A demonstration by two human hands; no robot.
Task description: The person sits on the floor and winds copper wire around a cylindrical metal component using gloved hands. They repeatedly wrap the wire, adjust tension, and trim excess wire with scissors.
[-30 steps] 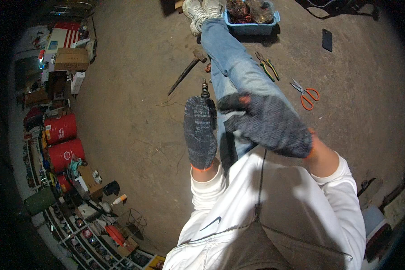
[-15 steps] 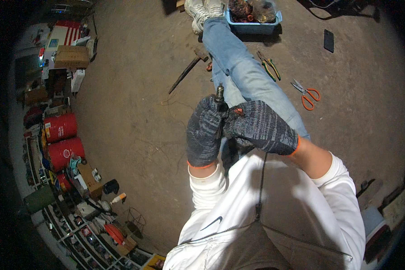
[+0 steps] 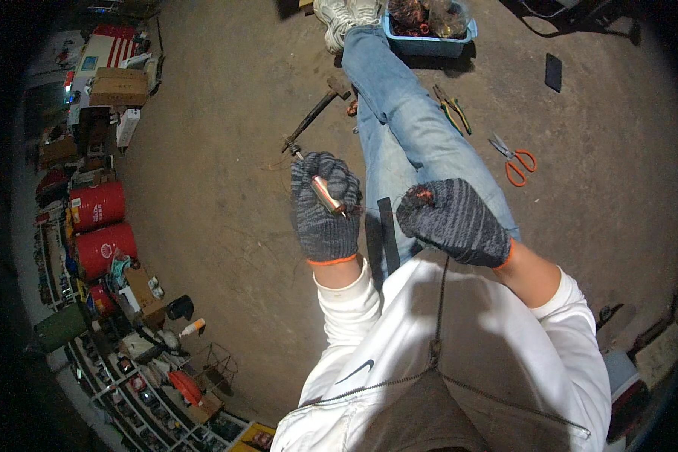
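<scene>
My left hand (image 3: 320, 233), in a dark grey knit glove with an orange cuff, is closed around a motor armature. The copper-coloured cylinder of the armature (image 3: 326, 194) shows above the fingers, and its shaft sticks out at both ends. My right hand (image 3: 459, 222), gloved alike, is a fist over my lap, to the right of the left one. A reddish tangle of copper wire (image 3: 423, 196) shows at its top. Between the two hands runs a faint thin wire.
On the floor lie a hammer (image 3: 316, 117), green-and-yellow pliers (image 3: 450, 109), orange-handled scissors (image 3: 514, 160) and a black phone (image 3: 553, 71). A blue bin (image 3: 429, 47) with copper scrap stands beyond my legs. Along the left are red drums (image 3: 98, 209), a cardboard box (image 3: 120, 87) and shelving.
My hands have come apart: the left moved left and turned the armature so its copper cylinder shows, while the right shifted slightly right, still closed on the wire.
</scene>
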